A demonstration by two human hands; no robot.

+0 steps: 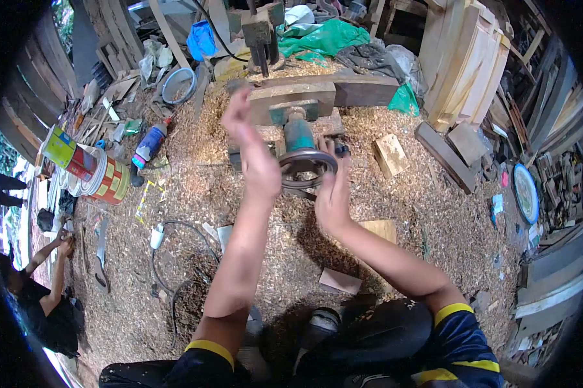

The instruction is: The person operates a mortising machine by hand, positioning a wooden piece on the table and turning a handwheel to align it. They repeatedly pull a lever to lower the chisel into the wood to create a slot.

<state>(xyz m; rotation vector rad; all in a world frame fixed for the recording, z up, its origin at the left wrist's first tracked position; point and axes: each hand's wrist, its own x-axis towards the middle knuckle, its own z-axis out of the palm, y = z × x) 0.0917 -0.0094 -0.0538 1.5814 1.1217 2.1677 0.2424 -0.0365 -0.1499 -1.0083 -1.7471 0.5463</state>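
Wheel (306, 154) sits btwn L hand (257, 155), spread, & R hand (333, 197), closer, at the rim, can't tell if gripping; shaft (298, 135) points straight fwd.

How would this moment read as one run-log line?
left hand: open, left of handwheel, contact unclear | right hand: at handwheel's right rim | wooden block: on shavings, right of handwheel

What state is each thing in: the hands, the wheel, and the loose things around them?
Handwheel: mounted; turning or still, unclear.
Left hand: open beside the handwheel, blurred.
Right hand: at the handwheel's right edge; grip unclear.
Handsaw: lying on wood shavings.
Blue bottle: on its side.
Pale wooden block: lying loose.
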